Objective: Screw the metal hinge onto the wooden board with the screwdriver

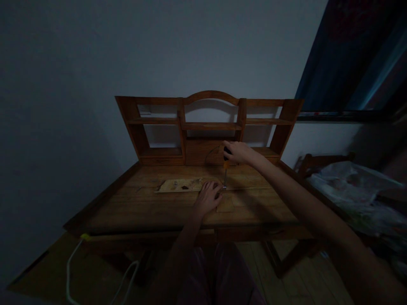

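My right hand (pixel 238 152) is closed round the black and orange handle of a screwdriver (pixel 226 164), held upright with its thin shaft pointing down. Its tip meets a small shiny metal piece (pixel 224 187), too small to make out, near the right end of a pale wooden board (pixel 171 185). My left hand (pixel 209 197) holds that end of the board, its bent fingers on top and their tips close to the screwdriver tip. Dark marks and a dark small piece show on the board. Just right of my left hand lies a small flat tan piece (pixel 225 205).
The wooden desk (pixel 152 216) has a shelf unit (pixel 211 126) along its back against the wall. A pale cord (pixel 68 271) hangs from a yellow piece at the left front corner. On the right, plastic bags (pixel 349 182) lie by a wooden chair (pixel 313 161).
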A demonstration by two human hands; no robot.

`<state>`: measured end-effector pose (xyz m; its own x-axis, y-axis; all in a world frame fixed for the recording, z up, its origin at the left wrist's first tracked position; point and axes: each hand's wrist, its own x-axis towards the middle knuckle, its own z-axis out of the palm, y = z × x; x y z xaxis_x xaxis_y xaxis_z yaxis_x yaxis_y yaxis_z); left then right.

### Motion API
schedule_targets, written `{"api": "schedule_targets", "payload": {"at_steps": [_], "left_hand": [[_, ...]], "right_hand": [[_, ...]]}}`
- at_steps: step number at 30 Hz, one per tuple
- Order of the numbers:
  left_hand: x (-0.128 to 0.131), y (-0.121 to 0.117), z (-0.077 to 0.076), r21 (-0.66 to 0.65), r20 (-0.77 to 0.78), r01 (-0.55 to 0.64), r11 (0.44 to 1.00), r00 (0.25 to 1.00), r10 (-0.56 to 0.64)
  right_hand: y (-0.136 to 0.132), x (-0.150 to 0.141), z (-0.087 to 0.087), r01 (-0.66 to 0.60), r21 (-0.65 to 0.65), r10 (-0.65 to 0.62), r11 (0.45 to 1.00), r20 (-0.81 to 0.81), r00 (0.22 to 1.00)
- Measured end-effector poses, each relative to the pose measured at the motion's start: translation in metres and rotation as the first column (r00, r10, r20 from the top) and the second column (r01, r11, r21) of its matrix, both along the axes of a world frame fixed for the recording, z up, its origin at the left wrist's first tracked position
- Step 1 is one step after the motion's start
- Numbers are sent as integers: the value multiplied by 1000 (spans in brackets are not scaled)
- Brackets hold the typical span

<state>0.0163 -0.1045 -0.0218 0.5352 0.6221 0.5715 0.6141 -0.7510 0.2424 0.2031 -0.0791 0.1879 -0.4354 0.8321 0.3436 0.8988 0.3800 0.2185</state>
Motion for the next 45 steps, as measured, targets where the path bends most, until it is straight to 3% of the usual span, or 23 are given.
{"api": "schedule_targets", "payload": {"at_steps": [3, 9, 15, 21, 27, 33, 39, 42, 45], "left_hand": [[0, 1, -1, 6, 6, -4, 1000, 1000, 4], [0, 2, -1, 4, 15, 9, 1000, 1000, -10], [0, 0, 1, -6, 9, -2, 1000, 1000, 2], [0, -1, 1, -13, 5, -8, 1000, 1000, 8], [0, 0, -1, -10, 12, -7, 1000, 1000, 7], [0, 0, 0, -6, 9, -7, 1000, 1000, 7], [0, 0, 0, 2, 0, -3, 1000, 1000, 3], [0, 1, 0, 3, 0, -3, 1000, 1000, 3], [0, 2, -1, -5, 1, -7, 1000, 1000, 7]], "right_hand": [[-1, 2, 2, 18, -24, -18, 1000, 10, 1000], [10, 8, -2, -170, -62, 162, 984, -107, 981], [2, 5, 1, -17, -17, 16, 1000, -71, 997], [4, 8, 7, -188, -121, 158, 975, -223, 962], [5, 13, 0, -30, -16, 28, 999, -138, 990], [11, 19, -5, -224, -118, 176, 967, -324, 930], [12, 17, -10, 3, 76, 8, 997, -144, 990], [15, 15, -14, 5, 87, 11, 996, -179, 984], [21, 18, -19, -61, 6, 60, 998, -311, 948]]}}
